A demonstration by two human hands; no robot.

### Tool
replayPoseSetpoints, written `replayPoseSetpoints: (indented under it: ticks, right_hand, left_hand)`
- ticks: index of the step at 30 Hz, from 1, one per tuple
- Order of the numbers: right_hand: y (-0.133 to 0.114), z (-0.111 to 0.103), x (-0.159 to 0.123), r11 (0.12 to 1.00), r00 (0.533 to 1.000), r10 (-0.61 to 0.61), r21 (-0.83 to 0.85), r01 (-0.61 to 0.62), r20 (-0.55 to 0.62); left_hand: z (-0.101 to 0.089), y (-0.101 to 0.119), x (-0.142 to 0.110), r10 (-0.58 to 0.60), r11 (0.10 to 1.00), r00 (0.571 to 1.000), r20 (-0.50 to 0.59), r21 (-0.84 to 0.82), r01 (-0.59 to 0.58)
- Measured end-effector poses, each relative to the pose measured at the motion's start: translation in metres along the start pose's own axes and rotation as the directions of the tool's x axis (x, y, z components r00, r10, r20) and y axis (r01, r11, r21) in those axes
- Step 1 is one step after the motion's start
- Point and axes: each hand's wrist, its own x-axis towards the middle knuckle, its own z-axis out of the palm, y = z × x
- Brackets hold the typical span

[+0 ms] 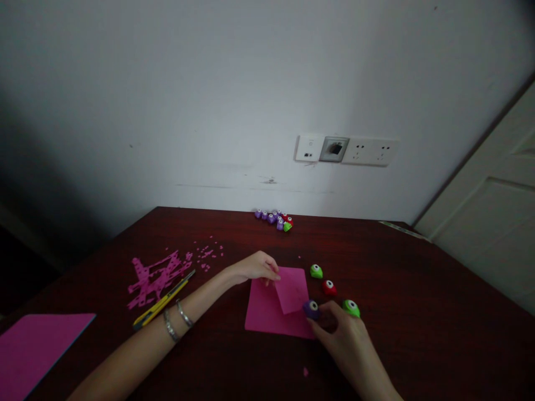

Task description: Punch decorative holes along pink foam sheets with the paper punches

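Observation:
A pink paper sheet (267, 312) lies on the dark red table (418, 312), with a smaller pink piece (292, 289) lifted on top of it. My left hand (254, 267) pinches the top left corner of that smaller piece. My right hand (346, 340) grips a small purple craft punch (311, 308) at the piece's lower right edge. A green punch (351, 307) sits just beyond my right fingers. Another green punch (316, 271) and a red punch (329, 287) stand to the right of the paper.
A yellow utility knife (163, 301) lies left of my forearm beside cut pink scraps (156, 275). A larger pink sheet (37, 345) sits at the near left edge. Several small punches (276, 218) cluster by the wall, below a socket panel (346, 150).

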Motion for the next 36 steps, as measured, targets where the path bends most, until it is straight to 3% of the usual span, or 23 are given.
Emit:
replayPoseSetpoints:
  ticks: [5,24,31,36]
  right_hand:
    - [0.002,0.003,-0.001,0.998,1.0,0.01,-0.066,-0.009,0.013]
    - [-0.012,0.016,-0.012,0.921,0.976,-0.217,-0.333,0.2,-0.014]
    - [-0.01,0.016,-0.012,0.915,0.978,-0.204,-0.349,0.203,0.035]
    - [-0.008,0.012,-0.01,0.953,0.978,-0.184,-0.227,0.202,0.097]
  left_hand:
    - [0.004,-0.001,0.001,-0.012,1.0,1.0,-0.011,-0.004,0.012]
    - [0.013,-0.007,0.007,-0.005,0.999,0.999,0.044,0.045,0.003]
    - [0.012,-0.015,0.013,0.05,0.986,0.994,0.099,0.151,-0.064]
    - [0.013,-0.01,0.008,0.088,0.9,0.991,0.1,0.419,-0.122]
